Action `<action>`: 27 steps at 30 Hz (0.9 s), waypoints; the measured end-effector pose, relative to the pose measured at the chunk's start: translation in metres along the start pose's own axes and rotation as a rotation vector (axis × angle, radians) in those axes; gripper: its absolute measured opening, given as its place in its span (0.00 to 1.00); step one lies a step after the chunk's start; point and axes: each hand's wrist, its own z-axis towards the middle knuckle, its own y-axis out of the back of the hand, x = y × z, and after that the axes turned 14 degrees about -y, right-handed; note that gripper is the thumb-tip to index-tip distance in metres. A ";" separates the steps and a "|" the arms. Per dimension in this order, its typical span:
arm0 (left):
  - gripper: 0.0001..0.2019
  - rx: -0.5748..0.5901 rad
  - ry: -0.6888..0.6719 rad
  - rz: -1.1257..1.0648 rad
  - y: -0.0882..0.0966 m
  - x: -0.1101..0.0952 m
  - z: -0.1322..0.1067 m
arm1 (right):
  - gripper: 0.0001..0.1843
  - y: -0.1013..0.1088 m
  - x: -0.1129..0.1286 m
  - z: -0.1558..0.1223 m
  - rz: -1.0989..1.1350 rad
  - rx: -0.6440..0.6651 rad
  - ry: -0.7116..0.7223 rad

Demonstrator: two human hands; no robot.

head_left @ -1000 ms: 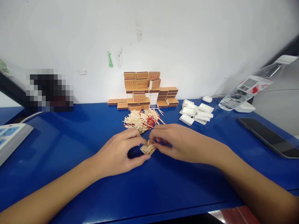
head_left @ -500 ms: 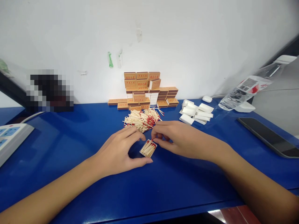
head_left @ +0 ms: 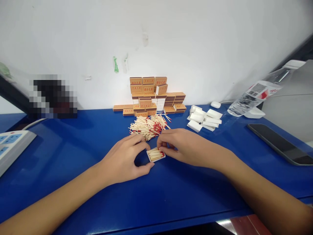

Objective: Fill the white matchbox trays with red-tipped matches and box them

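A small white matchbox tray [head_left: 156,160] filled with red-headed matches [head_left: 154,153] lies on the blue table between my hands. My left hand [head_left: 127,156] curves around its left end, thumb and forefinger at opposite sides, seemingly steadying it. At the right end, by the match heads, my right hand [head_left: 173,143] has its thumb and forefinger pinched; whatever sits between those fingertips is hidden. Just behind both hands is a heap of loose matches [head_left: 146,126], many of their red heads pointing right.
Stacked matchboxes [head_left: 148,88] stand against the wall behind the heap. White empty trays [head_left: 205,118] are piled to the right, near a tilted plastic bottle [head_left: 254,93] and a phone [head_left: 278,142]. A power strip [head_left: 14,147] lies at the left edge of the blue table [head_left: 156,199].
The tray has turned so its long side runs more left to right. My left thumb has shifted left with it, and my right fingertips remain at the match heads.
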 end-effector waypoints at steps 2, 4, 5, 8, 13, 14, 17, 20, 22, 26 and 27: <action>0.13 0.005 -0.003 0.002 0.000 0.000 0.000 | 0.06 0.000 0.000 0.000 -0.003 0.001 -0.012; 0.13 0.010 -0.012 -0.003 0.001 0.000 0.001 | 0.06 0.000 0.000 0.000 -0.004 -0.001 -0.009; 0.13 0.011 -0.017 -0.004 0.001 0.000 0.001 | 0.06 0.000 0.000 -0.001 -0.005 0.001 -0.006; 0.13 0.015 -0.025 0.000 0.001 0.001 0.001 | 0.05 0.004 0.000 -0.003 -0.007 0.010 -0.010; 0.12 0.016 -0.027 -0.014 0.000 0.002 0.001 | 0.03 0.010 -0.001 -0.007 -0.003 0.008 -0.020; 0.12 0.018 -0.028 -0.018 0.000 0.001 0.001 | 0.03 0.010 -0.001 -0.007 -0.003 0.012 -0.017; 0.12 0.023 -0.034 -0.020 0.000 0.001 0.000 | 0.04 0.007 -0.001 -0.006 -0.011 0.027 -0.010; 0.12 0.021 -0.040 -0.017 0.000 0.001 0.000 | 0.05 0.005 0.000 -0.004 -0.020 0.034 -0.009; 0.12 0.015 -0.049 -0.013 0.000 0.001 0.001 | 0.05 0.004 -0.001 -0.003 -0.018 0.040 -0.012; 0.12 0.005 -0.066 -0.003 0.000 0.002 0.000 | 0.04 0.004 -0.004 -0.001 0.001 0.049 -0.005; 0.12 0.005 -0.067 -0.001 0.000 0.002 0.000 | 0.04 0.004 -0.005 -0.001 0.006 0.052 -0.003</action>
